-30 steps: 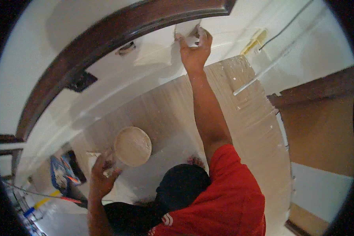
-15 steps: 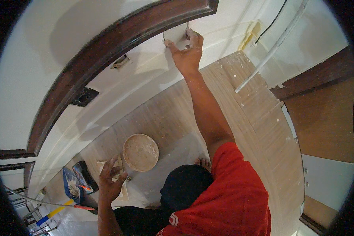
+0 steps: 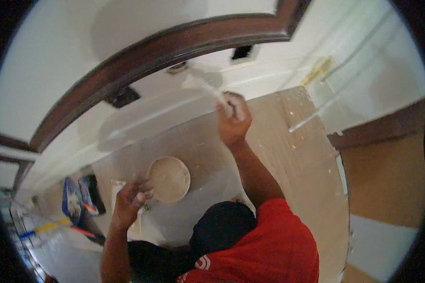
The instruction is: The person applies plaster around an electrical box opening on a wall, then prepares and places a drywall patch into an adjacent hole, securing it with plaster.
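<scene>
My right hand (image 3: 234,120) is closed on the edge of a thin white plate (image 3: 211,89), blurred and seen nearly edge-on, held out from the wall. Beyond it, a dark rectangular opening (image 3: 243,53) shows in the white wall under the brown trim. My left hand (image 3: 129,200) hovers beside a round tub (image 3: 169,179) with a pale, dusty surface, its fingers loosely bent and apart. Nothing can be made out in that hand, though it is slightly blurred. A flat pale piece (image 3: 117,188) lies on the floor beside and partly behind it.
Dark brown moulding (image 3: 174,45) curves along the wall above two more openings, one holding a black box (image 3: 123,97). At left sit a blue tray (image 3: 73,200) and a black case (image 3: 92,194). A white pipe (image 3: 311,118) slants down to the wood-look floor (image 3: 278,137) at right.
My right hand has drawn the white plate away from the wall toward me, and the opening behind it now shows. My left hand has shifted slightly left, and the whole view has turned a little.
</scene>
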Demonstrator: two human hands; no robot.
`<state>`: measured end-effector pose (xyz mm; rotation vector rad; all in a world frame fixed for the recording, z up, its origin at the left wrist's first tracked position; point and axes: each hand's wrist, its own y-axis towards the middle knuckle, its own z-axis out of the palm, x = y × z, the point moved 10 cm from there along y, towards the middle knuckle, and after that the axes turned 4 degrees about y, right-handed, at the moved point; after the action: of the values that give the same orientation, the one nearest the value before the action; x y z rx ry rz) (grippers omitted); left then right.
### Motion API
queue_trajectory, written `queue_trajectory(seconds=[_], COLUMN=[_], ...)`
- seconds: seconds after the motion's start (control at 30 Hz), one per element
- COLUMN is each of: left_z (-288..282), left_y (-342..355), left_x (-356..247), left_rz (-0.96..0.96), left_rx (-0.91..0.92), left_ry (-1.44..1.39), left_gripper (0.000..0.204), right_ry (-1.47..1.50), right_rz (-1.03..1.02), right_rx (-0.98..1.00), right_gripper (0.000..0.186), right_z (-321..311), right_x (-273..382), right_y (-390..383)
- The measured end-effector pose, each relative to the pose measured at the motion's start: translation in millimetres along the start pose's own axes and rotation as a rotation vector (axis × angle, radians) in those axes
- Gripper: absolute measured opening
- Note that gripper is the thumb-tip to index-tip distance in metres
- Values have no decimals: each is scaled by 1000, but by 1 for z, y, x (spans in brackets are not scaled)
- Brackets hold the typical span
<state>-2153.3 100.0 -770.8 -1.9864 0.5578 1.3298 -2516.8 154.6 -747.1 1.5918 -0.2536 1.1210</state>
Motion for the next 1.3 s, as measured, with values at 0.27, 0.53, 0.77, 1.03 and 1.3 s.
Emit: queue_trajectory(seconds=[0.27,0.53,0.77,1.03,1.3], left_z=[-50,-188,-224,-178,-201], left_y=[0,-133,-191,-224,-253], left_x=[-39,-7,183,258,219], left_rz=[183,374,319,355,571], left_rx=[-221,-706,-829,-905,-704], left_ry=[-919,-764,-1079,-1405,-1323], left_gripper=[79,49,36,43,69], right_ry=[486,591,266,-205,71], right_rz=[-240,-413,-162,-417,-216], right_rx=[705,1077,1624,1981,1858], right_gripper=[25,20,19,26,17], right_z=[187,297,359,355,344], right_x=[178,267,148,104,99], right_y=[-78,-156,-340,-437,-504])
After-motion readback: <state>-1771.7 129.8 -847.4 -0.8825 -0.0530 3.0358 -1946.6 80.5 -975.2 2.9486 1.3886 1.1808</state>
